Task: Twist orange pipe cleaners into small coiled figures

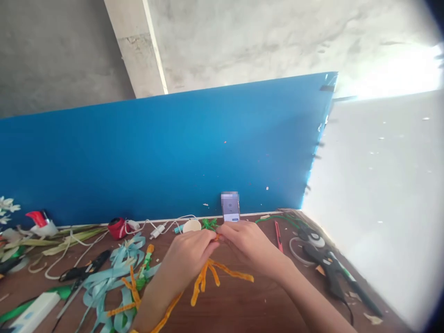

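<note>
My left hand (196, 249) and my right hand (250, 245) meet over the middle of the brown table, fingertips pinched together. Between them they grip an orange pipe cleaner (218, 237); its fuzzy strands (204, 280) fan out below the fingers. A green fuzzy piece (210, 224) shows just behind the fingertips, and I cannot tell whether it is joined to the orange one. Another orange strand (169, 314) runs along under my left forearm. Left of that arm lie more orange pipe cleaners (132, 291) and a green and orange piece (144, 268).
A phone (231, 208) leans on the blue partition (173, 152). Light blue ribbon (104, 277), white cables (159, 230) and a red round object (118, 228) lie on the left. At right are a red utility knife (278, 237) and a black glue gun (326, 268).
</note>
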The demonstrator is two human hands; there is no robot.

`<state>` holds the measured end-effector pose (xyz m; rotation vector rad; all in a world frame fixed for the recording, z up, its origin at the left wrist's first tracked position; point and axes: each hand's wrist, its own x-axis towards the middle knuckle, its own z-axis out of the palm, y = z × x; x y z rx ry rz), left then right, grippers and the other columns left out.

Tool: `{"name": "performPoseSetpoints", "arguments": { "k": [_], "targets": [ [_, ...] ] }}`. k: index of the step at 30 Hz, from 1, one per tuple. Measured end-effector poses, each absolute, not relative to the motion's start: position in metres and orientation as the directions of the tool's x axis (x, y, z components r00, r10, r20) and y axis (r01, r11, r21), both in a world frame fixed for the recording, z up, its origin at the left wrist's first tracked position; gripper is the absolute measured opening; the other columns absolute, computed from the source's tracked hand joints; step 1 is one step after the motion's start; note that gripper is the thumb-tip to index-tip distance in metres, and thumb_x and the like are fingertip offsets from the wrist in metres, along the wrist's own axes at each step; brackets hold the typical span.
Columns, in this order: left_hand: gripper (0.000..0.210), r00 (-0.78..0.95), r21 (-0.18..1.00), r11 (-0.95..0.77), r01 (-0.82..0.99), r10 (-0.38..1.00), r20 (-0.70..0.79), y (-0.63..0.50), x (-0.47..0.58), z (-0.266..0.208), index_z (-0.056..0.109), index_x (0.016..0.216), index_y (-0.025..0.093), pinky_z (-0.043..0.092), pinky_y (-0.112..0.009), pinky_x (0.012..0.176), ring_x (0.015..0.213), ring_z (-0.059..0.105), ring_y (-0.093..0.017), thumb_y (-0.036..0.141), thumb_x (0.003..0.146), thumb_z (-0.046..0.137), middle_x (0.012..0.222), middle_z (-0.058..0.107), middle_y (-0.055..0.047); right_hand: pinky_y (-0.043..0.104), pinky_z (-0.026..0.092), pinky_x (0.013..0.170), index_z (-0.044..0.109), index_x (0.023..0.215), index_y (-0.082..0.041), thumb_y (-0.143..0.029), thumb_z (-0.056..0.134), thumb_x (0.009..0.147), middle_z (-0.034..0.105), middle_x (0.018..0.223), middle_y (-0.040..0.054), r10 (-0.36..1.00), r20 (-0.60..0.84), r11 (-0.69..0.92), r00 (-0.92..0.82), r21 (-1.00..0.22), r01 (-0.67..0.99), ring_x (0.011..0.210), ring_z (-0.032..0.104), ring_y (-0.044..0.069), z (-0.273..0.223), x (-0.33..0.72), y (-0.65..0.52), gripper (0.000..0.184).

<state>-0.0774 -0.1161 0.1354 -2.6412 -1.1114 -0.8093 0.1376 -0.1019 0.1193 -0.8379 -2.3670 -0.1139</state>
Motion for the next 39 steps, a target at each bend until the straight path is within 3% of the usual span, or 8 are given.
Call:
{"name": "performPoseSetpoints", "arguments": {
  "k": [3, 5, 9, 16, 21, 24, 28, 39],
  "targets": [
    [0.021, 0.580, 0.139, -0.711, 0.689, 0.657, 0.482, -0.121, -0.086, 0.142, 0.060, 0.093, 0.021, 0.036, -0.026, 0.063, 0.072, 0.061, -0.014, 0.029, 0.103, 0.043, 0.080, 0.067, 0.002, 0.028, 0.015, 0.053, 0.053, 0.081, -0.020, -0.023, 0.044, 0.102, 0.057, 0.066, -0.0024, 0.519, 0.613, 0.787, -0.596, -0.071, 0.612, 0.052, 0.033, 0.012, 0.115, 0.131, -0.106, 0.023],
    [0.022, 0.601, 0.166, -0.715, 0.679, 0.672, 0.433, -0.126, -0.092, 0.147, 0.062, 0.094, 0.023, 0.036, -0.026, 0.065, 0.075, 0.062, -0.014, 0.032, 0.103, 0.044, 0.083, 0.069, 0.003, 0.029, 0.014, 0.054, 0.055, 0.082, -0.020, -0.023, 0.046, 0.102, 0.056, 0.063, -0.0034, 0.466, 0.629, 0.810, -0.622, -0.021, 0.586, 0.051, 0.031, 0.011, 0.116, 0.135, -0.110, 0.022],
    [0.026, 0.618, 0.154, -0.701, 0.697, 0.695, 0.367, -0.137, -0.097, 0.155, 0.061, 0.090, 0.021, 0.034, -0.027, 0.065, 0.074, 0.061, -0.015, 0.036, 0.103, 0.043, 0.083, 0.069, 0.002, 0.028, 0.017, 0.055, 0.063, 0.089, -0.019, -0.016, 0.046, 0.099, 0.057, 0.063, -0.0027, 0.402, 0.655, 0.833, -0.640, 0.027, 0.552, 0.053, 0.038, 0.010, 0.123, 0.153, -0.115, 0.020],
    [0.027, 0.585, 0.207, -0.679, 0.704, 0.720, 0.374, -0.145, -0.098, 0.160, 0.063, 0.095, 0.023, 0.036, -0.026, 0.066, 0.077, 0.063, -0.014, 0.037, 0.104, 0.041, 0.088, 0.071, 0.003, 0.027, 0.025, 0.058, 0.065, 0.089, -0.019, -0.027, 0.046, 0.103, 0.056, 0.061, -0.0025, 0.461, 0.684, 0.809, -0.565, -0.062, 0.585, 0.053, 0.043, 0.010, 0.130, 0.178, -0.113, 0.025],
    [0.029, 0.585, 0.171, -0.712, 0.681, 0.669, 0.458, -0.134, -0.089, 0.153, 0.066, 0.102, 0.023, 0.038, -0.027, 0.070, 0.082, 0.063, -0.015, 0.034, 0.105, 0.039, 0.096, 0.071, -0.001, 0.027, 0.028, 0.063, 0.062, 0.103, -0.021, -0.032, 0.042, 0.105, 0.067, 0.078, 0.0007, 0.586, 0.627, 0.733, -0.513, -0.139, 0.666, 0.067, 0.054, 0.014, 0.135, 0.170, -0.120, 0.024],
    [0.029, 0.592, 0.179, -0.718, 0.672, 0.667, 0.452, -0.131, -0.086, 0.149, 0.065, 0.098, 0.022, 0.037, -0.027, 0.069, 0.079, 0.060, -0.014, 0.036, 0.104, 0.040, 0.091, 0.068, 0.000, 0.027, 0.029, 0.064, 0.058, 0.115, -0.023, -0.034, 0.041, 0.105, 0.070, 0.090, 0.0015, 0.610, 0.575, 0.736, -0.546, -0.155, 0.659, 0.071, 0.056, 0.015, 0.136, 0.163, -0.126, 0.023],
    [0.029, 0.592, 0.193, -0.712, 0.675, 0.680, 0.432, -0.131, -0.084, 0.149, 0.060, 0.092, 0.020, 0.034, -0.027, 0.067, 0.075, 0.057, -0.013, 0.038, 0.104, 0.040, 0.087, 0.065, 0.002, 0.027, 0.027, 0.061, 0.059, 0.107, -0.022, -0.035, 0.038, 0.106, 0.066, 0.084, 0.0012, 0.574, 0.538, 0.781, -0.617, -0.135, 0.609, 0.069, 0.053, 0.014, 0.132, 0.157, -0.127, 0.024],
    [0.024, 0.612, 0.233, -0.700, 0.675, 0.707, 0.353, -0.133, -0.087, 0.150, 0.061, 0.092, 0.022, 0.035, -0.027, 0.066, 0.077, 0.057, -0.013, 0.037, 0.101, 0.046, 0.089, 0.064, 0.002, 0.026, 0.030, 0.061, 0.063, 0.101, -0.019, -0.024, 0.044, 0.104, 0.065, 0.078, 0.0007, 0.486, 0.655, 0.830, -0.579, -0.138, 0.541, 0.066, 0.051, 0.012, 0.123, 0.160, -0.117, 0.020]
  ]
}}
